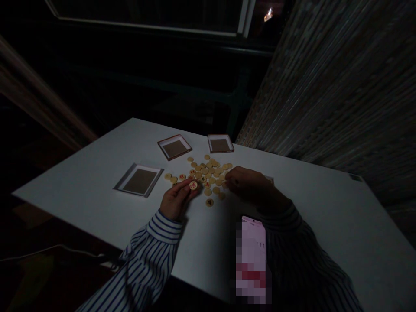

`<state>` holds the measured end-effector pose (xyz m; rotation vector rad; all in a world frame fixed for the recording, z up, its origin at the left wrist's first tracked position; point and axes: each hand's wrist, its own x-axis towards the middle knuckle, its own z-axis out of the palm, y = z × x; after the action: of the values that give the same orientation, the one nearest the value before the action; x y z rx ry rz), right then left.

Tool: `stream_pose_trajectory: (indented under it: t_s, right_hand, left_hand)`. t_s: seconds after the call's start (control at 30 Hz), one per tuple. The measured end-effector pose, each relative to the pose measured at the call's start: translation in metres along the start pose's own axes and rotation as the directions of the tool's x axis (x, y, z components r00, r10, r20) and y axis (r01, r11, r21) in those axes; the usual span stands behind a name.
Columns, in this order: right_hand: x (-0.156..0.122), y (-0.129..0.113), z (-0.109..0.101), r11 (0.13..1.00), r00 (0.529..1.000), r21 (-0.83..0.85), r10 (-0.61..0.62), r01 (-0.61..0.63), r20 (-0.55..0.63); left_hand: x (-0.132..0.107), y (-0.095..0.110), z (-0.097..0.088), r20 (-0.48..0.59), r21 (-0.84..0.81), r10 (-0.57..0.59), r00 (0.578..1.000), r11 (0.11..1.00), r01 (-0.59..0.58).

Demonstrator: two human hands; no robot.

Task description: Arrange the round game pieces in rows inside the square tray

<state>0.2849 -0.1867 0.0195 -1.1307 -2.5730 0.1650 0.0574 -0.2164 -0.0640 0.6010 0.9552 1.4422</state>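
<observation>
A loose heap of round wooden Chinese chess pieces [211, 170] lies around both hands, most blank side up, a few showing red or black characters. Between thumb and fingers of my left hand [175, 200] is a xiangqi piece [193, 185] with a red character facing me. At the heap's right edge, my right hand [248, 184] is closed with its fingers curled down; whatever they hold is hidden. Just in front of the heap a piece with a black character [209, 202] lies apart.
Three shallow trays stand on the white table [97, 182]: one at the left [138, 180], one behind the heap [174, 147], one further right [221, 144]. A lit phone [253, 251] lies beside my right forearm. A string curtain [331, 86] hangs past the table's far right edge.
</observation>
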Motion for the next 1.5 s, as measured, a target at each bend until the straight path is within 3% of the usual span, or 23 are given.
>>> stream_pose_trajectory:
  t_s: [0.17,0.37,0.77,1.23,1.5]
  right_hand:
    - [-0.011,0.007,-0.010,0.997,0.997,-0.028,0.072,-0.072,-0.007]
    - [-0.025,0.019,-0.026,0.984,0.988,-0.089,0.153,-0.153,-0.009]
    - [-0.054,0.036,-0.039,0.963,0.970,-0.110,0.244,-0.245,-0.018]
    - [-0.068,0.033,-0.035,0.981,0.981,-0.044,0.189,-0.191,-0.038]
    - [-0.072,0.038,-0.029,0.978,0.977,-0.033,0.202,-0.205,-0.071]
  left_hand:
    - [-0.005,0.003,0.011,0.034,0.003,-0.046,0.998,0.999,0.046]
    - [-0.005,0.004,0.028,-0.009,0.045,-0.068,0.998,0.997,0.068]
    - [-0.006,0.000,0.073,0.084,0.193,0.003,0.996,0.981,-0.020]
    - [-0.001,-0.031,0.124,0.144,0.203,0.028,0.989,0.978,-0.057]
    - [-0.002,-0.057,0.136,0.162,0.229,-0.018,0.987,0.973,-0.020]
